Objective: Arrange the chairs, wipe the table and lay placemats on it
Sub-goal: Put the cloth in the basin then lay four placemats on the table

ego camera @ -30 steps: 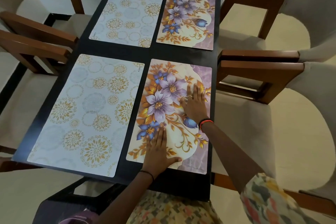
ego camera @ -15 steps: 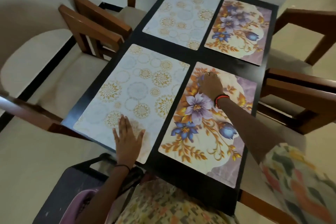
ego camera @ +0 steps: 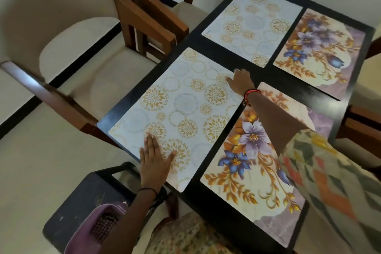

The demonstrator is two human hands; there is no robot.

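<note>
- Head view, step in hand: four mats already lie on the rectangular black table [ego camera: 218,214], so this looks like the last step, squaring up the placemats.
- The task's thing now is the white rectangular placemat with gold circle medallions [ego camera: 185,109], centre left of the frame, at the table's near corner.
- The left hand [ego camera: 155,161] lies flat on its near end, low in the frame, fingers straight and together, thumb spread.
- The right hand [ego camera: 241,82] rests at the mat's far corner, centre of the frame.
- Beside it, lower right, lies the cream placemat with purple and blue flowers [ego camera: 253,163]; two matching mats lie at the top right.
- Next move, as I judge it: slide this mat so that its edges run parallel to the table edge and to its neighbours.
- Hard to make out: the right fingertips are turned away, so I cannot tell whether they pinch the corner or press it.
- The brown wooden chairs with cream cushions [ego camera: 144,18], upper left, are cut off in part; the right sleeve covers part of the floral mat.
</note>
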